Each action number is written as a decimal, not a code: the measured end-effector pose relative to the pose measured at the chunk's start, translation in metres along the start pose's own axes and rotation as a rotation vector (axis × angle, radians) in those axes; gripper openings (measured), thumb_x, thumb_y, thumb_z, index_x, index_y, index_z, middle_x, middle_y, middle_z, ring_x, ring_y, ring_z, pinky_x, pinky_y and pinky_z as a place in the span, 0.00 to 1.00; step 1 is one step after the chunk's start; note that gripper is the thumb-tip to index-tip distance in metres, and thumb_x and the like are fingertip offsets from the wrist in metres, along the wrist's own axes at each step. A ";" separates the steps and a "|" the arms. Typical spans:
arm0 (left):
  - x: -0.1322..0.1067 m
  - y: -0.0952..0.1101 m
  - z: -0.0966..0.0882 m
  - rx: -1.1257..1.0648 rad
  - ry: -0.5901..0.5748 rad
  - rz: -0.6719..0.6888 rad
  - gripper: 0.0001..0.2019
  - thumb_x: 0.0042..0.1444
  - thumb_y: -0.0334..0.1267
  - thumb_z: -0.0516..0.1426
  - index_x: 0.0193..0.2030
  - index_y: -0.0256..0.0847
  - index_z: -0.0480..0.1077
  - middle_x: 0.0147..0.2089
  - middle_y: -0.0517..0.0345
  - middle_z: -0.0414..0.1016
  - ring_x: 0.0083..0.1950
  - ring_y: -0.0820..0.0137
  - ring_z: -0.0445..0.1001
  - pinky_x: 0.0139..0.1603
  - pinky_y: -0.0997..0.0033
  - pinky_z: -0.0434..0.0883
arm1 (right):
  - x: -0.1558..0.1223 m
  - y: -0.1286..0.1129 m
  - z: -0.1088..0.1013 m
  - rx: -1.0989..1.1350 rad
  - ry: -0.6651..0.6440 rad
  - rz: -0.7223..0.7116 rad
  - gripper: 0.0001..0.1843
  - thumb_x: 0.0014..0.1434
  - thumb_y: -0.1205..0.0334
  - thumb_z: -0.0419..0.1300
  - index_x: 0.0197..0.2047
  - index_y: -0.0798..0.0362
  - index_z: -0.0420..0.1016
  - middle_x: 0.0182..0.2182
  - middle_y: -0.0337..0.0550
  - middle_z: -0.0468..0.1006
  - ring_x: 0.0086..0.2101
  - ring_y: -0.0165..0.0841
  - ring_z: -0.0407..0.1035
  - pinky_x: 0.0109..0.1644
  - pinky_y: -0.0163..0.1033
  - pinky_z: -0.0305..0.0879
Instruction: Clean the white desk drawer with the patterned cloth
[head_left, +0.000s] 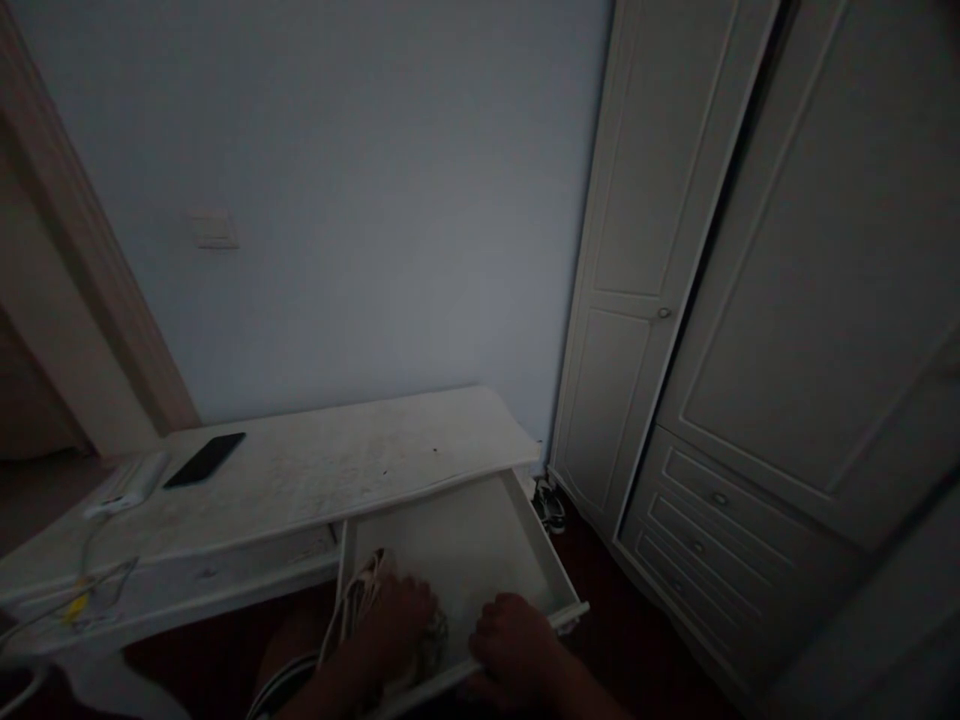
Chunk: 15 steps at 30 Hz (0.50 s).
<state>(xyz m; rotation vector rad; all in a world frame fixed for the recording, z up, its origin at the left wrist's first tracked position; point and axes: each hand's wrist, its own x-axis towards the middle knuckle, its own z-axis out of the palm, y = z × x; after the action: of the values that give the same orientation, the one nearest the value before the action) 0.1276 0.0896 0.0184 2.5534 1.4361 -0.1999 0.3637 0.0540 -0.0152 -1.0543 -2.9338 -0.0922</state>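
A white drawer (465, 530) is pulled out from the table, its bare floor showing at the back and right. My left hand (401, 610) reaches into its left side with curled fingers, closed on a pale bundle (360, 595) that looks like cords or striped cloth; the dim light hides its exact kind. Part of that bundle hangs near the drawer's left wall, and more of it shows below my fingers. My right hand (514, 640) is closed over the drawer's front edge, its fingers bent inward over the rim.
On the white table (337, 450) lie a dark phone (205, 460) and a white power strip (129, 485) with a cable. Shoes (550, 505) sit on the floor beyond the drawer. A white wardrobe (637, 400) stands to the right; a light switch (214, 229) is on the wall.
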 end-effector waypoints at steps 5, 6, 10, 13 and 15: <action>0.051 0.015 0.002 -0.148 0.170 -0.091 0.26 0.68 0.30 0.42 0.68 0.39 0.68 0.70 0.40 0.69 0.69 0.58 0.68 0.68 0.55 0.65 | 0.000 0.001 0.009 0.042 0.006 0.022 0.32 0.64 0.30 0.55 0.37 0.52 0.80 0.32 0.47 0.84 0.33 0.41 0.77 0.38 0.42 0.66; 0.053 0.018 0.002 -0.174 0.186 -0.106 0.26 0.69 0.33 0.42 0.70 0.39 0.65 0.72 0.40 0.67 0.71 0.59 0.66 0.70 0.57 0.63 | 0.000 0.001 0.010 0.061 0.012 0.018 0.31 0.64 0.30 0.55 0.37 0.52 0.80 0.32 0.46 0.84 0.33 0.40 0.77 0.38 0.42 0.66; 0.032 0.016 0.006 -0.198 0.157 0.000 0.37 0.59 0.54 0.60 0.73 0.48 0.62 0.73 0.43 0.65 0.73 0.49 0.63 0.75 0.44 0.55 | -0.003 0.001 0.003 0.172 0.063 0.038 0.31 0.63 0.28 0.57 0.37 0.50 0.79 0.35 0.45 0.84 0.37 0.41 0.76 0.43 0.41 0.67; -0.003 -0.002 0.007 -0.132 0.094 -0.001 0.48 0.52 0.55 0.66 0.77 0.49 0.55 0.77 0.40 0.60 0.75 0.43 0.58 0.75 0.35 0.49 | -0.001 0.005 -0.016 0.305 0.196 0.189 0.26 0.68 0.34 0.56 0.46 0.48 0.78 0.44 0.46 0.82 0.45 0.41 0.75 0.51 0.43 0.66; -0.025 -0.019 0.008 -0.056 0.075 -0.045 0.44 0.55 0.49 0.64 0.77 0.48 0.56 0.77 0.41 0.60 0.77 0.45 0.56 0.76 0.34 0.45 | 0.009 0.009 -0.028 0.377 0.253 0.269 0.25 0.68 0.36 0.59 0.57 0.45 0.75 0.53 0.48 0.79 0.52 0.43 0.72 0.57 0.46 0.64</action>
<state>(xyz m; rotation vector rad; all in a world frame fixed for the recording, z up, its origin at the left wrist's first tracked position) 0.0983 0.0769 0.0140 2.5102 1.5046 -0.0706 0.3623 0.0645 0.0134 -1.2491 -2.4296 0.2972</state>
